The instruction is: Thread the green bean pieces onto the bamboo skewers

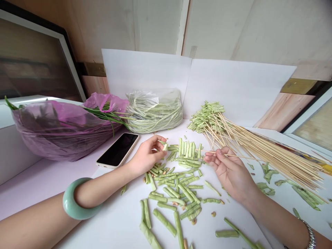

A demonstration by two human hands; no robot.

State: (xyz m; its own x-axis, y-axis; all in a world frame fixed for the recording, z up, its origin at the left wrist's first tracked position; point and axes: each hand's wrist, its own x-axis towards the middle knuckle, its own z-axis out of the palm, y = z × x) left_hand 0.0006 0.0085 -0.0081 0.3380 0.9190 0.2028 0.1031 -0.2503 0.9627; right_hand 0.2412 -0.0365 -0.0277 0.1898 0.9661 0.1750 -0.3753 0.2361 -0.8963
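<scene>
My right hand [232, 169] pinches a thin bamboo skewer [241, 157] between thumb and fingers. Several short green bean pieces [187, 148] are threaded side by side on it, standing crosswise near its left part. To the left, my left hand [149, 152] has its fingers closed around a cut bean piece [165, 147], near the skewer's tip end. Below both hands lies a loose spread of cut bean pieces [178, 192] on the white table, with a few small brown seeds [213, 214] among them.
Finished bean skewers [207, 117] lie in a pile at the back right, bare sticks [272, 148] pointing toward me. Behind my left hand are a phone [118, 148], a clear bag of long beans [155, 110] and a purple bag of greens [62, 128]. White boards [233, 90] stand behind.
</scene>
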